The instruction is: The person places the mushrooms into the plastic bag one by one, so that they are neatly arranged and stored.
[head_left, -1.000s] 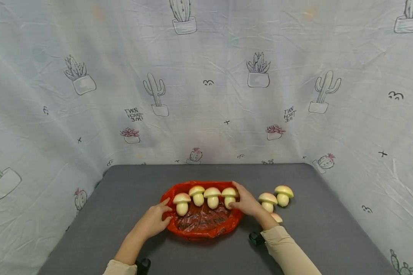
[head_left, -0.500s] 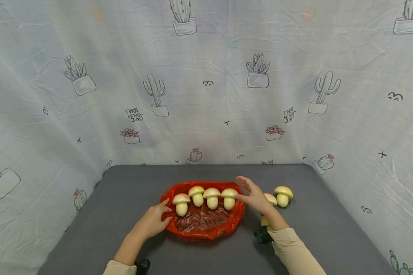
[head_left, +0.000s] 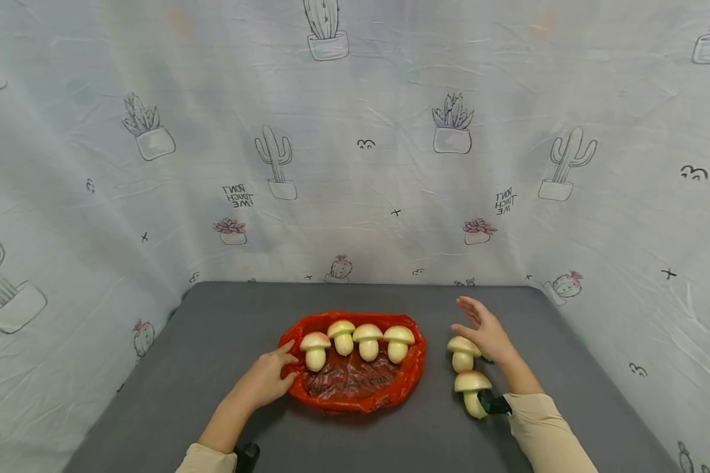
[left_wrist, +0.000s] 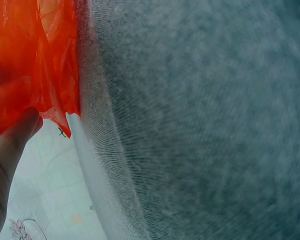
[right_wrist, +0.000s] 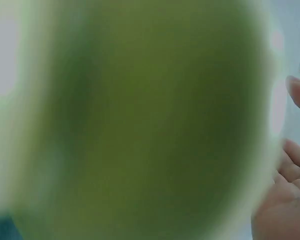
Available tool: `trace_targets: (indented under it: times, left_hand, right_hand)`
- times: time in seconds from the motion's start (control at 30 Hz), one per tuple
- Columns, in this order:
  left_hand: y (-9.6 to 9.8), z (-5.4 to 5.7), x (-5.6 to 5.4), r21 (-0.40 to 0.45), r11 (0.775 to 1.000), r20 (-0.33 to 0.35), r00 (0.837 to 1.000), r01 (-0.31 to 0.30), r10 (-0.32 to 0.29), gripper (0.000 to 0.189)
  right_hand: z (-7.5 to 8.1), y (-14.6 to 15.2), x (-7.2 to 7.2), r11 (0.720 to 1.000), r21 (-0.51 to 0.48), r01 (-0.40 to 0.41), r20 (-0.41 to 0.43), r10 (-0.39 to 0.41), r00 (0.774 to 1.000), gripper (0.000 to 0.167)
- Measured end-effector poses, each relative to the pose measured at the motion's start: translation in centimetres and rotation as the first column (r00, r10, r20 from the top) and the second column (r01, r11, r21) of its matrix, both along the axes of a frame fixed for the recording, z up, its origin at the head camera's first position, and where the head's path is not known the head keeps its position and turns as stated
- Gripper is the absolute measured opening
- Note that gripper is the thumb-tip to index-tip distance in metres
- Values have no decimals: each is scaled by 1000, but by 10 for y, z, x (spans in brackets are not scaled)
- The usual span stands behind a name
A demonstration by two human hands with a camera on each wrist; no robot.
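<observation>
A red plastic bag (head_left: pixel 361 402) lies with its mouth spread wide and its rim rolled into an oval. Several toy mushrooms (head_left: pixel 368 343) with pale stems and yellow-pink caps stand in a row along its far side. My left hand (head_left: pixel 264 380) holds the bag's left edge; in the left wrist view the thumb (left_wrist: pixel 21 130) presses the red film. To the right of the bag, my right hand (head_left: pixel 486 332) has spread fingers and holds nothing. Just below it is a mushroom (head_left: pixel 463 355), and another mushroom (head_left: pixel 473 394) lies beside the wrist strap. A third is mostly hidden behind the hand.
Everything lies on a dark grey table (head_left: pixel 378 447). A pale curtain (head_left: pixel 355 164) with cactus drawings surrounds its back and sides. A blurred yellow-green shape (right_wrist: pixel 155 115) fills most of the right wrist view.
My right hand has let go of the rightmost mushroom in the bag and moved right, over the loose mushrooms. My left hand stays at the bag's edge. The head view has shifted slightly.
</observation>
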State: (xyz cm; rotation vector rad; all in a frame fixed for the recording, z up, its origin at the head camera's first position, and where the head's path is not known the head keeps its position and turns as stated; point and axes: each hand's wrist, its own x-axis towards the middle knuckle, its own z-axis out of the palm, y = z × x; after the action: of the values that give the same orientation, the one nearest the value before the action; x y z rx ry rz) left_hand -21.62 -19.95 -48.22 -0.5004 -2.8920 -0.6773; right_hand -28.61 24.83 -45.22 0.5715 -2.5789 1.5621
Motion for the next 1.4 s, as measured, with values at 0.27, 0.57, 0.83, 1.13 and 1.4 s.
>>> trace_targets:
  times: [0.27, 0.57, 0.83, 1.13, 1.4]
  left_hand:
    - [-1, 0, -1, 1, 1000, -7, 1000, -14, 14, 22]
    - [2, 3, -1, -3, 1000, -14, 1000, -12, 12, 22]
    - [3, 4, -2, 0, 1000, -9, 1000, -10, 10, 22]
    - [3, 3, -2, -4, 1000, 11, 1000, -16, 16, 22]
    - [2, 3, -2, -5, 1000, 3, 1000, -12, 12, 22]
  right_hand:
    - [3, 42, 4, 998, -1, 67, 69, -67, 995, 74]
    - [0, 58, 4, 994, 47, 94, 134, -99, 986, 80]
    - [-11, 73, -1, 985, 166, 39, 256, -81, 963, 88]
    - [-30, 77, -1, 974, 227, 24, 242, -80, 967, 91]
    - [-42, 80, -1, 958, 275, 82, 237, -151, 960, 93]
